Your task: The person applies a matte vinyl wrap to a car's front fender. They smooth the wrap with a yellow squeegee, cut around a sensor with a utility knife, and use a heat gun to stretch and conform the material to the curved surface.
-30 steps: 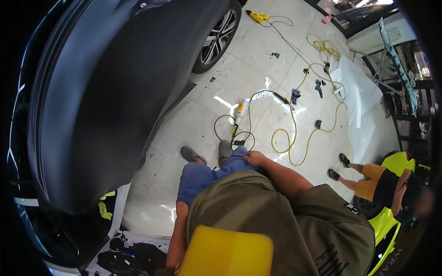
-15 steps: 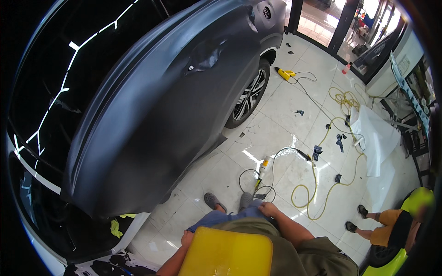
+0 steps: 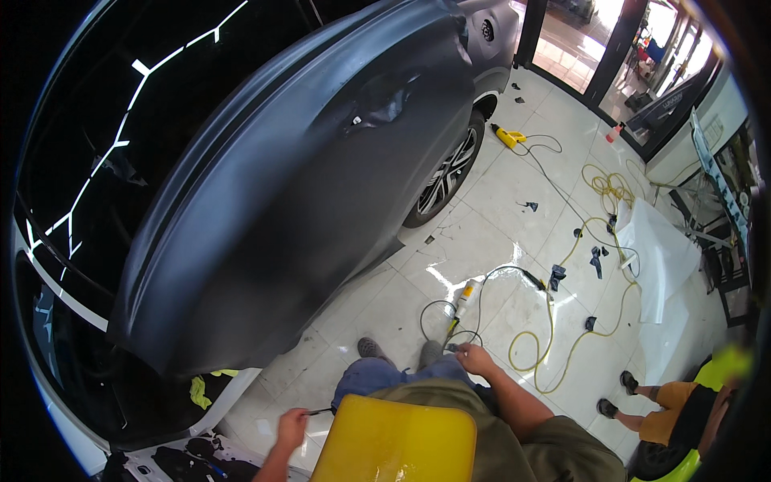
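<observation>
Left hand (image 3: 291,426) pinched a thin dark item (image 3: 320,411), probably best kept clear of the grey car panel (image 3: 321,225); right hand (image 3: 475,360) grip could not be told.

Yellow hose (image 3: 614,193) coiled on tiled floor (image 3: 514,173), white sheet (image 3: 654,249) just beside; pink bottle (image 3: 613,134) near glass door (image 3: 566,48)

Slim dark object (image 3: 321,411) at the left hand's (image 3: 291,427) fingertips
Thin and straight, it juts out rightward from that hand; too small to identify.
</observation>
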### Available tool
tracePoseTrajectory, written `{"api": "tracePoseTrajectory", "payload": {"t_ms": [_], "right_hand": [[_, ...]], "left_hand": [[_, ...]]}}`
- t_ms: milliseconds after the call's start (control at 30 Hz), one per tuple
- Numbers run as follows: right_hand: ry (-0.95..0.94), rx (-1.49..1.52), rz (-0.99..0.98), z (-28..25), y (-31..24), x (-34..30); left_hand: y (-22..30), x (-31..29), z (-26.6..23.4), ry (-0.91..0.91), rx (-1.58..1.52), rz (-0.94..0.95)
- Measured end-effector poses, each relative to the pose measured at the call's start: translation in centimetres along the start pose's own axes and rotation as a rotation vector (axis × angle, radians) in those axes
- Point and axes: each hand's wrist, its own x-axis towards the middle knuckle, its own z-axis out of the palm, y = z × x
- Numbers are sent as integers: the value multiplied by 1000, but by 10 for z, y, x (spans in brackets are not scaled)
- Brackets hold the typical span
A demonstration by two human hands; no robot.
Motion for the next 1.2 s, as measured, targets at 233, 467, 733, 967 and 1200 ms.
{"api": "tracePoseTrajectory", "payload": {"t_ms": [233, 467, 733, 967, 1200], "right_hand": [[-270, 351, -475, -46, -200, -32], [-122, 1224, -514, -96, -341, -29], [362, 1101, -531, -180, -290, 18], [241, 1251, -508, -159, -284, 88], [196, 1257, -551, -183, -290, 138]], "left_hand": [[151, 74, -113, 197, -1224, -283], [318, 154, -49, -214, -1251, 102], [411, 328, -183, 469, 461, 1026], [472, 424, -260, 472, 1230, 1112], [489, 439, -262, 376, 1337, 1071]]}}
